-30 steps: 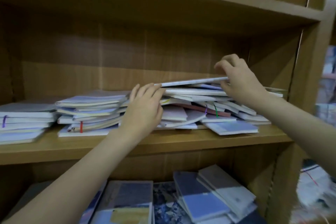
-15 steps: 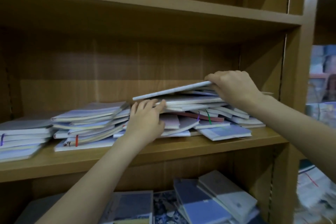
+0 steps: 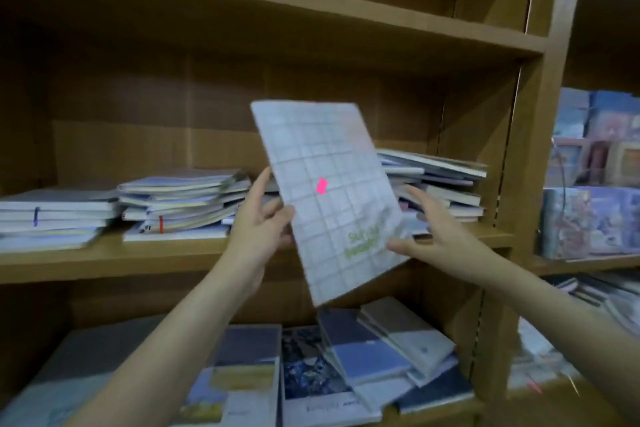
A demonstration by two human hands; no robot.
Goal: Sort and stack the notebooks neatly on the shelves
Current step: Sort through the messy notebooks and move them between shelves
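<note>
In front of the middle shelf, the fingers of the left hand are curled around the left edge of a grid-patterned notebook, thumb on its front cover, while the right hand pinches the lower right corner with the thumb on the cover and the other fingers spread loosely behind. The notebook is held up in the air, tilted with its top leaning left, clear of the shelf; it carries a small pink sticker near its middle and blurred green lettering low on the cover. Behind it, on the middle shelf, lie three uneven piles of notebooks: one at the far left, one left of centre, and a messier one on the right. The lower shelf holds more notebooks, lying overlapped and slanted.
</note>
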